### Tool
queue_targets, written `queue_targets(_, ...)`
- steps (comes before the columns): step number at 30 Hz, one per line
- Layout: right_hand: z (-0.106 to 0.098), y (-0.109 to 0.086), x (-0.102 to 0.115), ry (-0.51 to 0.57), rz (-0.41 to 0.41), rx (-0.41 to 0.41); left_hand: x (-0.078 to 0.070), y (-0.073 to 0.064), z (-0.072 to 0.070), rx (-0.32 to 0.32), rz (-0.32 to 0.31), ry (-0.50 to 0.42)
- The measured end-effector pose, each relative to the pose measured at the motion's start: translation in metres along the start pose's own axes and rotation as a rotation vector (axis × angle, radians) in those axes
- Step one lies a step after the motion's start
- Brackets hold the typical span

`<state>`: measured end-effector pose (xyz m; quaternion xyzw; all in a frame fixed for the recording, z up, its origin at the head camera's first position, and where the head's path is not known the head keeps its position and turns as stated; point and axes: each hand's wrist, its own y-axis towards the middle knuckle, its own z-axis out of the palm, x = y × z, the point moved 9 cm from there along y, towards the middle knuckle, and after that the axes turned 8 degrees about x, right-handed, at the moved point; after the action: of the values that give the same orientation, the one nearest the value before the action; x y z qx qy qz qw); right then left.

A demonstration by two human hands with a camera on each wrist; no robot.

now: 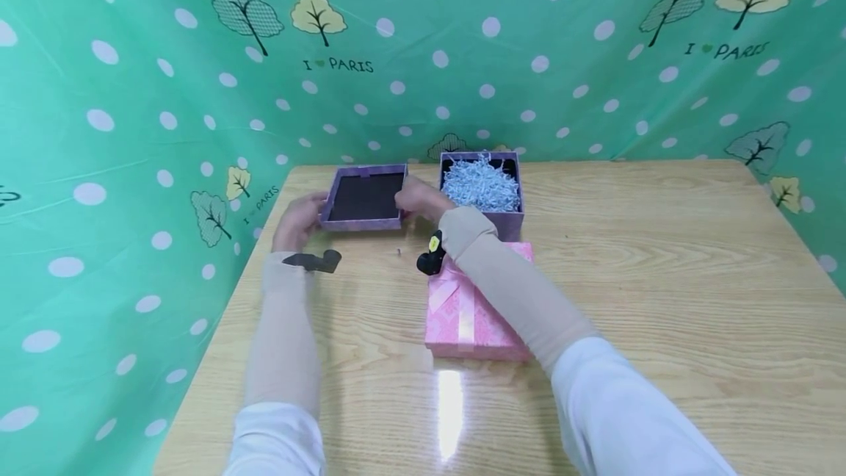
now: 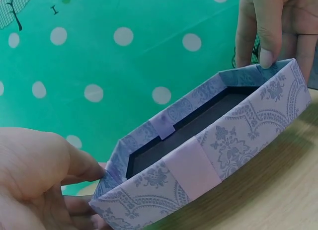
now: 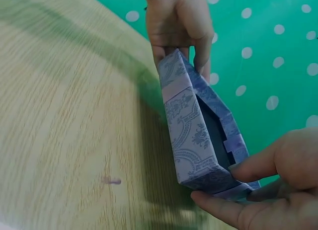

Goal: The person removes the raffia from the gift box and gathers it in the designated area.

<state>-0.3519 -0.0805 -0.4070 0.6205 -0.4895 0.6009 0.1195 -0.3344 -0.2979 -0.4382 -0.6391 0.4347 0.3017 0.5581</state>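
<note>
A shallow purple patterned box lid (image 1: 361, 225) is upturned above the far left of the table, its dark inside facing up. My left hand (image 1: 297, 220) grips its left end, while my right hand (image 1: 419, 197) pinches the right wall, thumb over the rim and fingers outside. A pale ribbon band (image 2: 193, 169) crosses the lid's side in the left wrist view. Its underside shows a shadow on the wood in the right wrist view. Right of the lid stands the purple box (image 1: 509, 226), filled with blue shredded paper (image 1: 481, 184).
Under my right forearm lies a pink gift box (image 1: 479, 325) with a ribbon, partly covered by the arm. A tiny purplish bit (image 3: 113, 181) lies on the wooden table (image 1: 661, 278). Green dotted cloth (image 1: 463, 79) hangs behind and at the sides.
</note>
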Motion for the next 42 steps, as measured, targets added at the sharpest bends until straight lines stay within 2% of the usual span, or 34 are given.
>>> queue_targets(5, 0.002, 0.005, -0.004, -0.199, 0.052, 0.006, 0.005, 0.001, 0.002, -0.009, 0.001, -0.005)
queue_targets(7, 0.004, 0.007, -0.007, -0.230, 0.077, 0.021, 0.005, 0.001, 0.003, -0.012, 0.005, -0.002)
queue_targets(11, 0.009, 0.009, -0.011, -0.203, 0.107, 0.036, 0.007, 0.000, 0.004, -0.016, 0.014, -0.015)
queue_targets(18, 0.014, 0.009, -0.012, -0.134, 0.088, 0.049, 0.009, 0.002, 0.007, -0.012, 0.007, -0.019)
queue_targets(23, 0.014, 0.009, -0.014, -0.139, 0.109, 0.054, 0.009, 0.004, 0.009, -0.001, 0.024, -0.043)
queue_targets(27, 0.016, 0.006, -0.013, -0.153, 0.139, 0.069, 0.010, 0.007, 0.008, -0.013, 0.032, -0.027)
queue_targets(31, 0.014, 0.000, -0.002, -0.241, 0.151, 0.061, 0.008, 0.007, 0.006, -0.053, 0.044, 0.039)
queue_targets(33, 0.009, -0.004, 0.009, -0.324, 0.129, 0.044, 0.004, 0.006, 0.005, -0.092, 0.055, 0.101)
queue_targets(38, -0.008, -0.016, 0.038, -0.460, -0.009, 0.003, -0.014, -0.001, 0.003, -0.213, 0.065, 0.279)
queue_targets(42, -0.026, -0.024, 0.049, -0.479, -0.088, -0.020, -0.030, -0.005, 0.008, -0.260, 0.081, 0.344)
